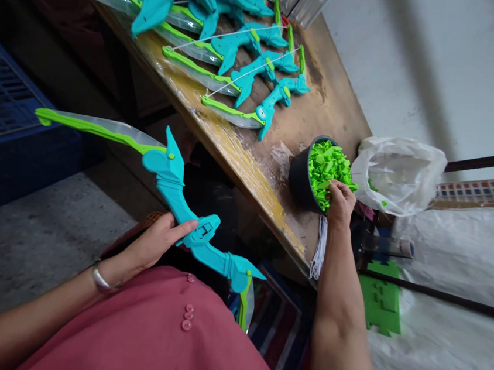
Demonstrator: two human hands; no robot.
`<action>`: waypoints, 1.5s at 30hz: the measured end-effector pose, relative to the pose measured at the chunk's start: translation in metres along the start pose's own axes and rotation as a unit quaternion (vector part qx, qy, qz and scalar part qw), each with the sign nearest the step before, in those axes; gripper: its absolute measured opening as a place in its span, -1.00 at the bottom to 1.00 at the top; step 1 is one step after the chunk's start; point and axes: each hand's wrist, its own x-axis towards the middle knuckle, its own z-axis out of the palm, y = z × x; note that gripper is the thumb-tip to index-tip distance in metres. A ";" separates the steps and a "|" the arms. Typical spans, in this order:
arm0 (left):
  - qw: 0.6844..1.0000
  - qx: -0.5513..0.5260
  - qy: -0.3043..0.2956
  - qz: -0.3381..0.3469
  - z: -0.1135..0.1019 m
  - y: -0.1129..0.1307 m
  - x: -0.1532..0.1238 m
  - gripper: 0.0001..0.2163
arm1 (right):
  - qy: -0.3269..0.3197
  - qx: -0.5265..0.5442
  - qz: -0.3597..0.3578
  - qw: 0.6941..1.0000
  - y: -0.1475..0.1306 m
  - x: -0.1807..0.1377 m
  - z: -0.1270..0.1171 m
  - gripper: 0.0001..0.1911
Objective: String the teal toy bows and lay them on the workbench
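A turquoise toy bow (187, 217) with bright green limbs is gripped near its middle by my left hand (159, 237), thumb on top. There is a small rectangular opening in the bow's centre. My right hand (341, 202) is at the rim of a dark bucket (299, 181) full of small green plastic pieces (326, 165). Its fingers are pinched together on one green piece, partly hidden by the fingers.
Several similar bows (253, 71), some strung, lie on the wooden table (254, 177). A white plastic bag (420, 168) stands beyond the bucket. White strings (320, 248) hang over the table edge. A green foam mat (380, 299) lies at right, a blue crate (14, 90) at left.
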 end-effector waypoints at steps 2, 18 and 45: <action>1.000 -0.001 -0.001 0.003 0.000 -0.001 0.000 -0.65 | -0.010 0.058 0.020 0.998 -0.004 -0.003 0.002 -0.68; 0.994 -0.061 -0.079 -0.042 -0.007 0.000 -0.005 -0.51 | -0.222 0.257 0.023 0.940 -0.122 -0.173 0.074 -0.86; 0.998 0.038 -0.048 0.027 0.000 0.002 -0.011 -0.60 | -0.376 0.012 -0.354 0.856 -0.139 -0.222 0.105 -0.78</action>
